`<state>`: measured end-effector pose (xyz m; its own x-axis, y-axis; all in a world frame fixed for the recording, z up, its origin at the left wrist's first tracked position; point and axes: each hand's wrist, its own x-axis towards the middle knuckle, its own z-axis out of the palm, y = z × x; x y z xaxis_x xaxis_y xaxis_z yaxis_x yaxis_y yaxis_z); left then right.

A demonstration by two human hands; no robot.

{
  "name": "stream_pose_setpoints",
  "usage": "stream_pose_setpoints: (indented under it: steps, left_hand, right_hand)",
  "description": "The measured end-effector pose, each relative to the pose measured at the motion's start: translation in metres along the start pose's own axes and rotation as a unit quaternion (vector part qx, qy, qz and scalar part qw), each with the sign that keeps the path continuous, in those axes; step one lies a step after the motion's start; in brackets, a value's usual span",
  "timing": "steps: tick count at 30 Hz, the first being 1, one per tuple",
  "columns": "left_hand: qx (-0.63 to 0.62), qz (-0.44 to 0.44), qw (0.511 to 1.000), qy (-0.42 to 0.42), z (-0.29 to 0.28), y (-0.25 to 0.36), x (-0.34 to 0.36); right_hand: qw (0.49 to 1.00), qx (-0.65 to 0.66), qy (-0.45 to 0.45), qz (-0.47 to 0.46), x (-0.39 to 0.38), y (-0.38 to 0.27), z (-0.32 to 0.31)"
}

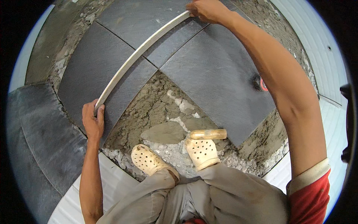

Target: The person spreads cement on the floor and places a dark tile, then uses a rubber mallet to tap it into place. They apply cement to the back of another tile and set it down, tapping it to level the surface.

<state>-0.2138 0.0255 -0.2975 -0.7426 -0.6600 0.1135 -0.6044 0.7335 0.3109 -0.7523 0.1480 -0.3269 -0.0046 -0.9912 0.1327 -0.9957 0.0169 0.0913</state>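
A long pale straightedge stands on edge across the dark grey tiles, its line bent by the lens. My left hand grips its near end, with the thumb and fingers closed around it. At the far end my right hand is closed on the same straightedge. In front of my feet a trowel lies on the mortar bed, its blade smeared with mortar and its wooden handle pointing right.
A red and black round object sits on the right tile, partly hidden by my right forearm. Stacked dark tiles stand at the left. White ribbed panels and rubble border the area. My cream clogs rest at the mortar's edge.
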Motion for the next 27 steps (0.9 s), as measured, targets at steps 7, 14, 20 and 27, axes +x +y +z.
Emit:
stream_pose_setpoints:
  steps: [7, 14, 20, 27]
  left_hand:
    - [0.017, 0.025, 0.999, 0.014, 0.002, -0.003, -0.002]
    - [0.013, 0.051, 0.996, 0.066, -0.016, 0.004, 0.006]
    - [0.086, 0.147, 0.972, 0.164, -0.087, 0.023, 0.050]
    - [0.073, -0.002, 0.993, 0.095, -0.080, 0.029, 0.049]
  right_hand:
    - [0.999, 0.018, 0.001, -0.047, 0.005, -0.056, -0.018]
    - [0.998, 0.038, -0.036, -0.045, 0.009, -0.108, -0.049]
    - [0.986, 0.159, 0.051, -0.009, -0.085, -0.088, -0.116]
    - [0.889, 0.132, 0.280, 0.338, -0.247, -0.024, -0.143]
